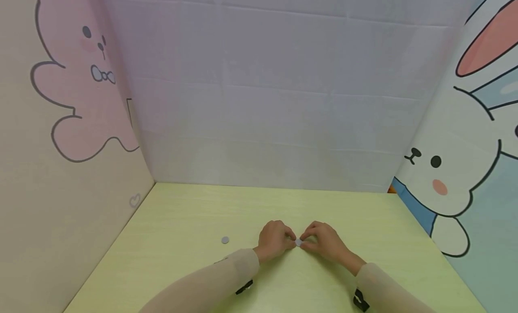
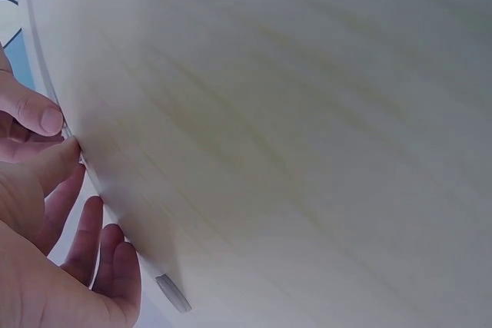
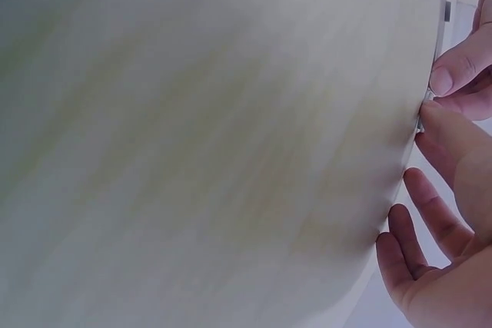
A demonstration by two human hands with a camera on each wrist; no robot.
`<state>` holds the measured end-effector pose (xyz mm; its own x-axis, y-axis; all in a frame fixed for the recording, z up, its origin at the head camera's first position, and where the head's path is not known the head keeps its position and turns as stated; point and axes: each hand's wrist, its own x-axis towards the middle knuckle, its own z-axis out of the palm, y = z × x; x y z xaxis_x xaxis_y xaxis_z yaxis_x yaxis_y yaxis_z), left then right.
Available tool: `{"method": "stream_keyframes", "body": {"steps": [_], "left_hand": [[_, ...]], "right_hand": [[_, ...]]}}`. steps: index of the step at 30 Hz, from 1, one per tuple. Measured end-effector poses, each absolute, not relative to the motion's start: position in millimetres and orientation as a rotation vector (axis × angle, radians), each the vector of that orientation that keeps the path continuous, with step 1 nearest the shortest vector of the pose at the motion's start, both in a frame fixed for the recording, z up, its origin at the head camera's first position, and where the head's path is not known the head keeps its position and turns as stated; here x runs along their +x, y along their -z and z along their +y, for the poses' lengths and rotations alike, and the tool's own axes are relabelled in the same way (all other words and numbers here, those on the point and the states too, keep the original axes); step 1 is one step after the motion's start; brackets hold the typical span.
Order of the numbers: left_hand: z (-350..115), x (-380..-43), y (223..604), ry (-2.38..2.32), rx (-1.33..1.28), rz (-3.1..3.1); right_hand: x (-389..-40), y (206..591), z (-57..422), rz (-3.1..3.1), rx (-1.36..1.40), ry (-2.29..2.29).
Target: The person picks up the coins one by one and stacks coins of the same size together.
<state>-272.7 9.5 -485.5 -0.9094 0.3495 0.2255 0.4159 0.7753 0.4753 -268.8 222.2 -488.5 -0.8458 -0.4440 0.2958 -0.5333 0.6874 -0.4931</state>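
A small grey disc (image 1: pixel 298 242) lies at the table surface between both hands. My left hand (image 1: pixel 276 239) pinches its left edge with thumb and index finger, and from the other side my right hand (image 1: pixel 326 242) pinches it the same way. The fingertips cover much of this disc, so both wrist views show little of it. A second grey disc (image 1: pixel 225 240) lies flat to the left of my left hand; it also appears as a thick-edged round piece (image 2: pixel 174 293) low in the left wrist view.
The pale yellow-green table (image 1: pixel 194 209) meets a white cloth backdrop (image 1: pixel 275 101) at the back. On the left stands a panel with a pink bear (image 1: pixel 93 97), on the right one with a white rabbit (image 1: pixel 457 169).
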Motion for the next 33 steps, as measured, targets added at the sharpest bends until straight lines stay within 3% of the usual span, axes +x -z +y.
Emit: {"method": "stream_keyframes", "body": {"steps": [33], "left_hand": [[7.9,-272.3,483.9,0.843,-0.609,-2.859]], "right_hand": [[-267.9,487.5,218.8,-2.741,0.782,-0.866]]}}
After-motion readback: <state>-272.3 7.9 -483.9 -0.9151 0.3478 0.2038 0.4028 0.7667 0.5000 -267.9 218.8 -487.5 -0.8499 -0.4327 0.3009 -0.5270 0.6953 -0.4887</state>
